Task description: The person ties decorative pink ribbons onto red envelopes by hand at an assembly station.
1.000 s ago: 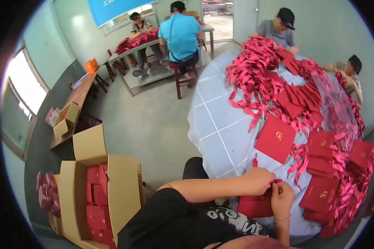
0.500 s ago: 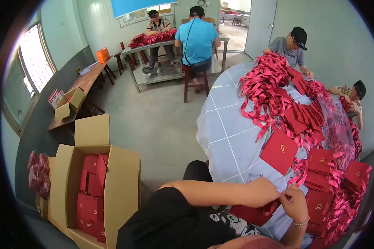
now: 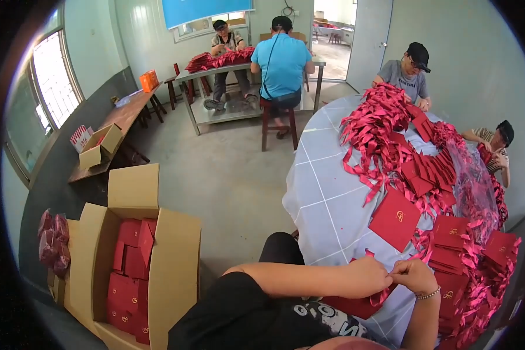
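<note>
My left hand (image 3: 370, 276) is closed, its fingers pinching a red ribbon (image 3: 382, 296) above the table edge. Meeting it from the right, my right hand (image 3: 415, 276) has thumb and fingers pressed together at the same ribbon; a beaded bracelet circles that wrist. Below both hands lies a dark red gift bag (image 3: 356, 305), partly covered by my left forearm. The exact grip points are hidden behind the fingers. Just beyond my hands, a flat red bag (image 3: 395, 219) with a gold emblem rests on the white-covered table (image 3: 318, 192).
Red bags (image 3: 449, 233) with ribbons stand at the right, beside a ribbon heap (image 3: 373, 119) and clear plastic (image 3: 477, 186). An open carton (image 3: 175, 262) of red bags is at my left. Two people sit across the round table; two others work at a metal table (image 3: 192, 73).
The view has shifted slightly, so the room appears a little lower and further right. My hands stay close together at the ribbon, with the right hand's fingers now more stretched toward the left.
</note>
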{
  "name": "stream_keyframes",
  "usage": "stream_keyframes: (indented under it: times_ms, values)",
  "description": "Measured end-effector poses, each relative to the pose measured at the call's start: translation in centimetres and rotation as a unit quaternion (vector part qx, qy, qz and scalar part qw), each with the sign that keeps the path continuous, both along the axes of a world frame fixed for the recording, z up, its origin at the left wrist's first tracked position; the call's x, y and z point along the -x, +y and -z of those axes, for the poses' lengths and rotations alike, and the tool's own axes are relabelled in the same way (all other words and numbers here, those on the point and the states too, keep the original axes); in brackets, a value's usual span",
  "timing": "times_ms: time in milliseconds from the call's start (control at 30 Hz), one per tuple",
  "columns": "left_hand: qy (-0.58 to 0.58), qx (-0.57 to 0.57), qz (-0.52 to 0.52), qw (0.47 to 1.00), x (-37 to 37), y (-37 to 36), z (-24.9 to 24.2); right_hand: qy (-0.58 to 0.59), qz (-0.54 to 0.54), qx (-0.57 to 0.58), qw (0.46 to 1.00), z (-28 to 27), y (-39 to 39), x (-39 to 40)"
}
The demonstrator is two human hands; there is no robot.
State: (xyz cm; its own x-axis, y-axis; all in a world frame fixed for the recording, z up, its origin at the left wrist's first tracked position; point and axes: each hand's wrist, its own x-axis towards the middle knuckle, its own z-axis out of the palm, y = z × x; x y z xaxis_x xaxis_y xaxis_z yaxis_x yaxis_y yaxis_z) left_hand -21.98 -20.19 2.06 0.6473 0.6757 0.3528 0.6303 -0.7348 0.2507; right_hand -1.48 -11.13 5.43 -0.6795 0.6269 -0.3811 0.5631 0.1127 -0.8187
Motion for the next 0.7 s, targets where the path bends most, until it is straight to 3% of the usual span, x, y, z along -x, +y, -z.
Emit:
stream_keyframes:
  times_ms: [167,267,333,400,433,533,567,600,667,700]
  values:
    - [-0.045,0.048,-0.026,0.997,0.7,0.2,0.1,0.051,0.069,-0.107,0.991,1.3,-1.9,0.4]
    - [-0.076,0.101,-0.014,0.992,0.6,-0.3,-0.9,0.121,0.221,-0.19,0.949,2.8,-1.5,0.7]
    - [-0.096,0.116,-0.009,0.989,-0.1,-0.5,-0.4,0.216,0.265,-0.071,0.937,4.0,-0.1,0.1]
    - [-0.104,0.11,-0.019,0.988,0.0,-0.2,0.0,0.345,0.287,0.07,0.891,4.7,0.4,-0.3]
    - [-0.109,0.111,-0.023,0.988,0.0,-0.1,0.2,0.355,0.27,0.088,0.89,5.7,0.8,-0.6]
    - [-0.064,0.143,-0.036,0.987,0.1,0.0,0.1,0.375,0.36,0.16,0.839,4.8,-0.2,1.4]
    - [-0.066,0.139,-0.051,0.987,0.2,-0.1,0.1,0.379,0.327,0.145,0.853,7.0,1.2,0.4]
    - [-0.07,0.144,-0.059,0.985,0.3,0.0,0.0,0.376,0.383,0.118,0.836,6.9,1.2,1.4]
    - [-0.084,0.23,-0.111,0.963,1.0,0.2,-1.4,0.419,0.349,0.125,0.829,7.1,2.0,1.5]
    - [-0.12,0.197,-0.12,0.966,1.2,0.2,-0.6,0.44,0.332,0.13,0.824,7.3,2.5,1.6]
